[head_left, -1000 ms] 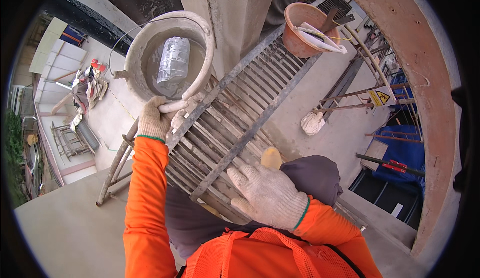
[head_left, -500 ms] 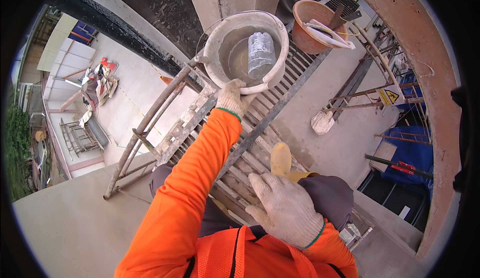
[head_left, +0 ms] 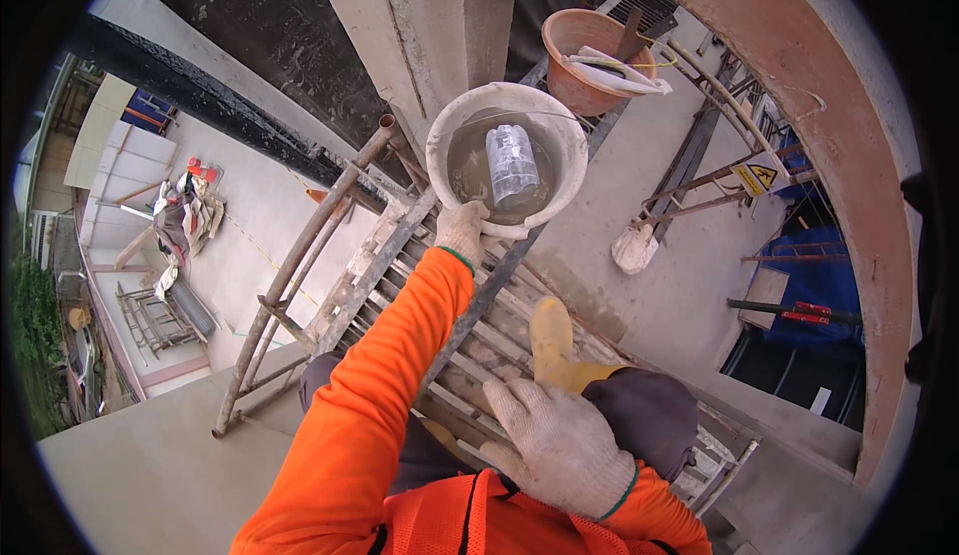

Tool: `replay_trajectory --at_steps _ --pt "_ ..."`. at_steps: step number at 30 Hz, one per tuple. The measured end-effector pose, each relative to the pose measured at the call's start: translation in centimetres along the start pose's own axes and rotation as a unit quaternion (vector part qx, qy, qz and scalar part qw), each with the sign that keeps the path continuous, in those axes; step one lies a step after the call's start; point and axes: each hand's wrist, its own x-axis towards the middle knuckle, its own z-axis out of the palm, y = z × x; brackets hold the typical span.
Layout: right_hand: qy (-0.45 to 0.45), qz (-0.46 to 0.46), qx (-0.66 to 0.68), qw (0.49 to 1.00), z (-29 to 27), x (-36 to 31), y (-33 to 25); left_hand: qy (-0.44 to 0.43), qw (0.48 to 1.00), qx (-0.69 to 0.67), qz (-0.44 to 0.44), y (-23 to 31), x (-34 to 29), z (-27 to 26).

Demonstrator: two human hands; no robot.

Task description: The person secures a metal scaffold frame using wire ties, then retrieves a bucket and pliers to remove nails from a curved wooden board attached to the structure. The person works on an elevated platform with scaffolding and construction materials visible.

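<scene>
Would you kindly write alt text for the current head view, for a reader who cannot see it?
A gloved left hand holds a pale bucket by its rim, with a clear plastic container and grey liquid inside, over a slatted platform. The gloved right hand is open near a yellow boot; an orange tub is farther off.

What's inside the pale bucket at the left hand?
Inside the pale bucket are murky greyish liquid and a clear plastic container lying partly in it. The container's underside and the bucket's bottom are hidden from view.
</scene>
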Motion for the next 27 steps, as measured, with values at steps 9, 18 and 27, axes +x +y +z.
replay_trajectory --at_steps 9,18,27 --pt "0.039 0.013 0.022 0.999 0.4 -1.4 0.8 -0.052 0.990 0.099 0.088 2.0 4.1 -0.5" --pt "0.014 0.053 0.017 0.998 -0.1 -2.0 0.9 -0.100 0.961 0.209 0.152 4.9 8.9 -3.7" --pt "0.057 0.085 -0.015 0.995 -0.2 -1.8 0.2 -0.111 0.988 0.107 0.030 4.5 7.1 -2.5"
